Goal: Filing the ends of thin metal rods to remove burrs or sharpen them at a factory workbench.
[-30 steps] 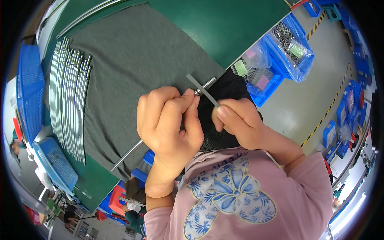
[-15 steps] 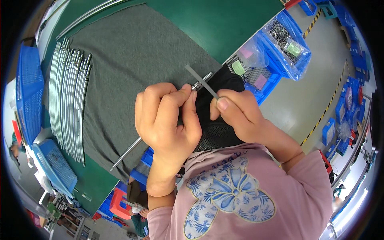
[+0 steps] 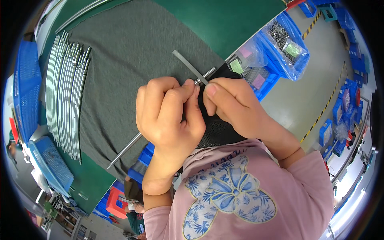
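Note:
My left hand (image 3: pixel 170 112) is closed round a thin metal rod (image 3: pixel 125 150), pinching it near its upper end between thumb and forefinger. The rod slants from lower left to upper right, its stepped tip showing past my fingertips. In my right hand (image 3: pixel 236 106) is a flat grey file (image 3: pixel 187 64), gripped between thumb and fingers. The file lies crosswise over the rod near the tip and appears to touch it. Beneath both hands spreads a dark grey cloth (image 3: pixel 132 52).
Several similar metal rods (image 3: pixel 66 100) lie side by side on the cloth's left part. Blue baskets (image 3: pixel 52 162) stand at the left edge of the green table (image 3: pixel 208 20). At the right, a blue bin (image 3: pixel 302 66) holds bagged small metal parts. Another person's hand (image 3: pixel 139 208) shows at the lower left.
My right hand has moved left and slightly up, sliding the file further across the rod toward the upper left. The left hand still grips the rod, nearly in place.

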Demonstrator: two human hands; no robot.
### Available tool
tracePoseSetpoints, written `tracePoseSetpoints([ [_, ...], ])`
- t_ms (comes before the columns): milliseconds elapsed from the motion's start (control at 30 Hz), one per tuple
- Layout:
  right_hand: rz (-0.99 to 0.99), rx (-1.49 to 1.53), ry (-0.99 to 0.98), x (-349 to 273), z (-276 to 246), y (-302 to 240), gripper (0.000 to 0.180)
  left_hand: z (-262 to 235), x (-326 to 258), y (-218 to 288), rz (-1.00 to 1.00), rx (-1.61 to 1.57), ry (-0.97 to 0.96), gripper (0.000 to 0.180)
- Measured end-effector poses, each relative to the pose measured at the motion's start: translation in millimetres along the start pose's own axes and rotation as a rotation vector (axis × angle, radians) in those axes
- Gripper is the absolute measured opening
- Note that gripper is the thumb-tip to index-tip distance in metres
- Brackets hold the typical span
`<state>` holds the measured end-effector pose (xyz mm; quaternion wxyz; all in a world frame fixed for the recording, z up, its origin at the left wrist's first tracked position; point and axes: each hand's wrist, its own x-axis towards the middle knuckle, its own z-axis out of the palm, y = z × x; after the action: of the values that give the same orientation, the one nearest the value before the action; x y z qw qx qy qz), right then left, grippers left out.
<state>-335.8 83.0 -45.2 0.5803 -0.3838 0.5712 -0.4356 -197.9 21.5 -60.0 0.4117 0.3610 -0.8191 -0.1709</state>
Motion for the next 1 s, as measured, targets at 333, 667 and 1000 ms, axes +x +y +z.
tracePoseSetpoints([
  [333, 0.037, 0.049, 0.004, -2.3, 1.2, -0.2, 0.036, -0.9, 1.3, 3.3, -0.018, 0.011, -0.02, 0.016],
  [667, 0.116, 0.028, 0.013, -13.4, -1.0, 5.5, 0.036, -1.0, 1.2, 3.3, -0.052, 0.007, -0.048, 0.016],
  [1000, 0.036, 0.068, -0.006, -2.4, -1.3, 4.2, 0.035, 0.2, 2.2, -0.4, 0.013, 0.017, -0.012, 0.017],
])
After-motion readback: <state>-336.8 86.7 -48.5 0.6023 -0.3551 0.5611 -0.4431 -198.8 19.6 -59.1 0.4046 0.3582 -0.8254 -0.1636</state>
